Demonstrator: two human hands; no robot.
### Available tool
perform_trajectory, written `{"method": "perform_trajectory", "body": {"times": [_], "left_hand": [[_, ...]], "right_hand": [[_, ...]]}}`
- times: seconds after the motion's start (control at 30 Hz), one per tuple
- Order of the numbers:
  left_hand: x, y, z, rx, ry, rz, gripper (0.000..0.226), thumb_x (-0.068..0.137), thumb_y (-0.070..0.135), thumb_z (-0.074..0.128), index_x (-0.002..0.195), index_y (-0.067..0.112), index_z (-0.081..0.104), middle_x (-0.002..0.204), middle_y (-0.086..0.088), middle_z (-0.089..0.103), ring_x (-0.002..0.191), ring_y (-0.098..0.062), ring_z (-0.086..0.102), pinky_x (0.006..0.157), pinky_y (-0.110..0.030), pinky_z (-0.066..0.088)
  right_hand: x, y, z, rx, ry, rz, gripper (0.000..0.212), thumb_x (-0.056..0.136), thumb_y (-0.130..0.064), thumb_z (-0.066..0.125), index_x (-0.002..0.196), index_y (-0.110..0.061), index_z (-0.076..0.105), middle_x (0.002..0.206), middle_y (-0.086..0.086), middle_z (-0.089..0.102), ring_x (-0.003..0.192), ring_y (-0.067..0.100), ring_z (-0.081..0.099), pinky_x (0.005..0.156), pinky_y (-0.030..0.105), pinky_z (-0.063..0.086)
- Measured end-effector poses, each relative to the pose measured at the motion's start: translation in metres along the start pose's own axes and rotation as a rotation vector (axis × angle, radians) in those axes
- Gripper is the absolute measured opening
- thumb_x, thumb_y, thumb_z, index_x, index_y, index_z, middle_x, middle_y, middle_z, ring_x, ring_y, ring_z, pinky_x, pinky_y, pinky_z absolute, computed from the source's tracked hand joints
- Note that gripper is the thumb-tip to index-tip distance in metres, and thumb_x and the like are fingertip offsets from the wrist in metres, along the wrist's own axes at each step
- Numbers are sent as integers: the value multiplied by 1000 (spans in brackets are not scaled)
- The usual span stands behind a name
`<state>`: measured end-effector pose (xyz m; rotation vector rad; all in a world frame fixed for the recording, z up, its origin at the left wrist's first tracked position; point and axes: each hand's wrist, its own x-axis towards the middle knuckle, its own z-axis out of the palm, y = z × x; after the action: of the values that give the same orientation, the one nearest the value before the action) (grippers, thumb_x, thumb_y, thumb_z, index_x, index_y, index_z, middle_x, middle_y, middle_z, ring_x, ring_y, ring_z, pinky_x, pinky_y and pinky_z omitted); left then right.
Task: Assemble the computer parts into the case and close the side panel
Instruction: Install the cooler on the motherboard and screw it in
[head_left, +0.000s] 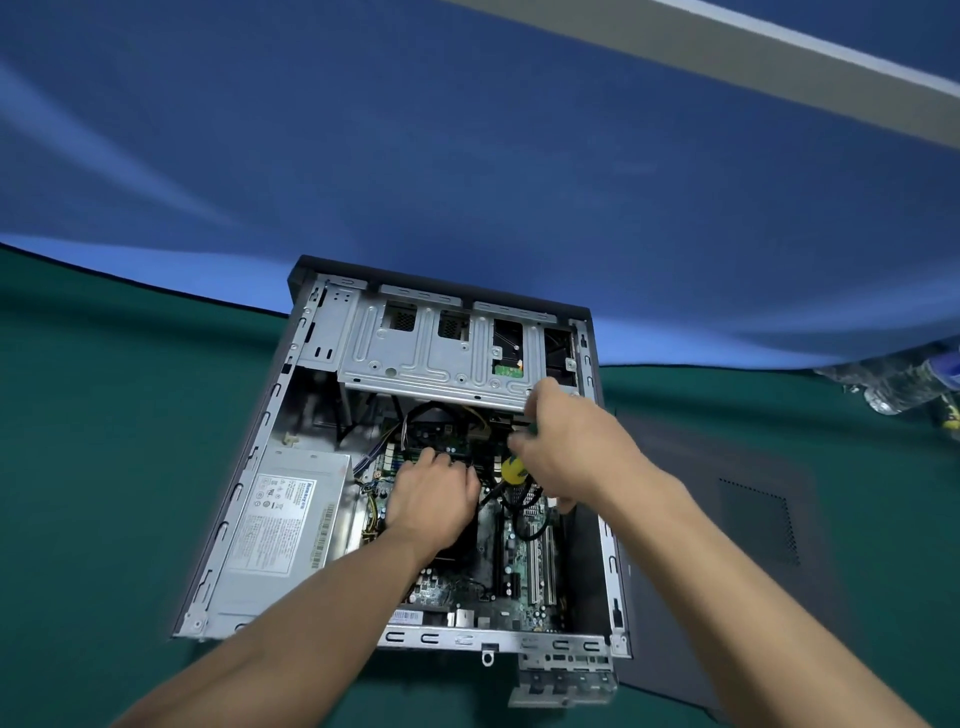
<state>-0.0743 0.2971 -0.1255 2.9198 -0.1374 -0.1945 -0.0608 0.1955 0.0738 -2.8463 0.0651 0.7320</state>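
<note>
The open computer case lies on the green tabletop, power supply at its left. Left hand presses fingers down on the motherboard; its grip looks flat. Right hand holds a yellow-handled screwdriver, with the side panel flat beside the case.

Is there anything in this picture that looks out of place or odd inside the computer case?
One thing stands out: a yellow-handled screwdriver lies inside the open case, over the motherboard among black cables, just under the right hand. A loose tool does not belong there. The side panel lies flat beside the case, not yet fitted.
</note>
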Motion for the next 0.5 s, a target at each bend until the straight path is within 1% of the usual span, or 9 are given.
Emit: {"method": "perform_trajectory", "body": {"times": [0.07, 0.1, 0.13, 0.2, 0.3, 0.33, 0.4, 0.43, 0.5], "left_hand": [[0, 0, 0, 1, 2, -1, 48, 98, 35, 22, 95, 17, 67, 100, -3, 66, 97, -21, 52, 77, -36, 40], [-1, 0, 0, -2, 0, -4, 47, 98, 34, 23, 95, 17, 66, 100, -3, 66, 97, -21, 52, 77, -36, 40], [0, 1, -1, -5, 1, -6, 46, 98, 34, 24, 95, 17, 66, 100, -4, 66, 97, -21, 52, 77, -36, 41], [-1, 1, -1, -2, 7, -3, 47, 98, 34, 24, 95, 16, 67, 99, -4, 66, 97, -21, 53, 77, -35, 41], [-1, 1, -1, 4, 12, 1, 50, 98, 35, 21, 96, 16, 67, 100, -3, 67, 97, -20, 53, 76, -35, 42], [-1, 1, -1, 0, 9, -2, 50, 98, 35, 21, 96, 16, 67, 100, -3, 66, 97, -20, 53, 76, -35, 42], [-1, 1, -1, -2, 12, -2, 50, 98, 35, 21, 96, 16, 67, 99, -3, 67, 97, -20, 53, 76, -35, 42], [-1, 1, -1, 0, 13, -1, 50, 98, 35, 22, 96, 16, 67, 99, -4, 67, 96, -21, 53, 76, -35, 42], [-1, 1, -1, 13, 16, 2, 50, 98, 35, 22, 95, 16, 67, 99, -3, 67, 96, -20, 53, 75, -35, 42]], "right_hand": [[0, 4, 1, -79, 101, 33, 30, 100, -29, 41, 120, -8, 42, 115, 14, 60, 99, 35, 59, 69, 32, 39], [-1, 5, 0, -61, 93, 37, 32, 99, -32, 43, 121, -10, 41, 114, 12, 60, 98, 34, 59, 68, 32, 39], [-1, 5, -1, -4, 41, 27, 35, 97, -34, 47, 123, -13, 37, 113, 11, 57, 94, 33, 60, 68, 32, 42], [-2, 5, -3, 79, -37, 10, 33, 95, -30, 50, 122, -16, 36, 111, 10, 57, 85, 32, 61, 65, 34, 48], [-1, 10, 0, -46, 121, 44, 29, 100, -31, 40, 116, -8, 44, 105, 13, 62, 80, 31, 52, 61, 32, 39], [0, 12, -1, -29, 115, 45, 29, 99, -33, 41, 116, -9, 42, 104, 12, 62, 79, 30, 51, 62, 32, 39], [0, 11, -4, 79, 1, 25, 29, 96, -31, 49, 117, -16, 37, 101, 8, 60, 78, 29, 57, 67, 33, 48], [0, 11, -4, 90, -27, 15, 26, 96, -30, 49, 114, -16, 38, 99, 8, 62, 75, 28, 59, 66, 33, 50], [0, 12, -1, 4, 61, 28, 20, 99, -31, 43, 102, -11, 44, 98, 10, 64, 73, 27, 52, 62, 30, 43]]}}
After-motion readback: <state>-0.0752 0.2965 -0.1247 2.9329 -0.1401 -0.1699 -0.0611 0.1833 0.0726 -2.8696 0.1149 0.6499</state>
